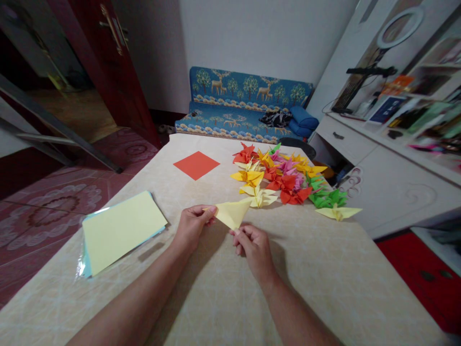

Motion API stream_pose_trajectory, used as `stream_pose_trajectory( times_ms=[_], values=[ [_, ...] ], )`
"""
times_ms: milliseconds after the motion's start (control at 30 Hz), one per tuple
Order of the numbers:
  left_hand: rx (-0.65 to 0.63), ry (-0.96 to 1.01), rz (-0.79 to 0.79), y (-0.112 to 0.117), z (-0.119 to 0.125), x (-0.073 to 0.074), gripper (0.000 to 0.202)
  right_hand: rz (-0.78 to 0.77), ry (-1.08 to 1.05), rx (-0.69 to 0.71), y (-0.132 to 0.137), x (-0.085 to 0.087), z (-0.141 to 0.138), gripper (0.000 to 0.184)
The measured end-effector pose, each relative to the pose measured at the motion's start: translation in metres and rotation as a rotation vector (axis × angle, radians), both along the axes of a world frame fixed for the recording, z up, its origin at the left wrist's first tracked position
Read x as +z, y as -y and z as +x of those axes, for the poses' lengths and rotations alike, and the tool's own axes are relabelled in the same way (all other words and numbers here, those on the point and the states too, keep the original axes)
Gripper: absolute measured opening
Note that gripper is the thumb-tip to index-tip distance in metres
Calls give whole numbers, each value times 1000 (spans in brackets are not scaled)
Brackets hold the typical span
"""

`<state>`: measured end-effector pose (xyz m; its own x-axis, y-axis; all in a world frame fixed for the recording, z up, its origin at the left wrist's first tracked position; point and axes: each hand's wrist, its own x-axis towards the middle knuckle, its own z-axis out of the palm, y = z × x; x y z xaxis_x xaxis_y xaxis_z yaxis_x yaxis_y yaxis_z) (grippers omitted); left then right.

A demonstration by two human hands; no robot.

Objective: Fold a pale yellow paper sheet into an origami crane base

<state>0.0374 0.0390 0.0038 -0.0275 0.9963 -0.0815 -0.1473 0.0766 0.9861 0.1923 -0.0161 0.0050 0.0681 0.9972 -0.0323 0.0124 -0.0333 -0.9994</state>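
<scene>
Pale yellow folded paper triangle (233, 213), pinched between two bare hands; pale yellow top sheet on a stack of square paper (120, 230) with light blue edges showing beneath; one flat orange-red paper square (196, 165). Heap of folded paper cranes (288, 180) in red, orange, yellow, pink and green. Beige tabletop (317, 283) with faint white crackle lines; blue sofa (248, 103) patterned with tan deer and green trees.

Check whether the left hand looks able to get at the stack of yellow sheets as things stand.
Probably yes: the stack of yellow sheets lies just beside the left hand with bare table between, though that hand is pinching the folded yellow paper.
</scene>
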Motion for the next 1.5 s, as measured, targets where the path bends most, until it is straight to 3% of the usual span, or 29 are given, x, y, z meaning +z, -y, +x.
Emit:
stream_pose_trajectory(
  times_ms=[133, 233, 333, 433, 533, 700, 900, 1267, 1500],
  values=[
    [59, 91, -8, -5, -1, -3, 29, -1, -17, -20, 0, 2, -2, 27],
    [98, 287, 17, -3, 6, -2, 27, 18, -56, -82, 0, 3, -2, 26],
    [27, 451, 28, 7, 17, 1, 34, 52, -45, -143, -2, 1, -2, 27],
    [-205, 371, -15, 19, 30, 3, 26, 94, 7, -133, -2, -3, -4, 26],
    [-299, 335, -88, 25, 36, 1, 28, 142, 100, -69, -1, -8, -7, 24],
    [-270, 354, -40, 20, 30, 0, 27, 83, 14, -43, -1, -7, -6, 11],
    [-386, 226, -14, 18, 23, 4, 33, 74, -193, -106, -4, 0, 6, 23],
    [-376, 52, -2, 21, 25, 7, 48, 172, -238, 18, 5, 9, 1, 25],
    [-475, -5, 7, 22, 25, 9, 61, 159, -304, 90, 5, 5, 0, 28]
  ],
)
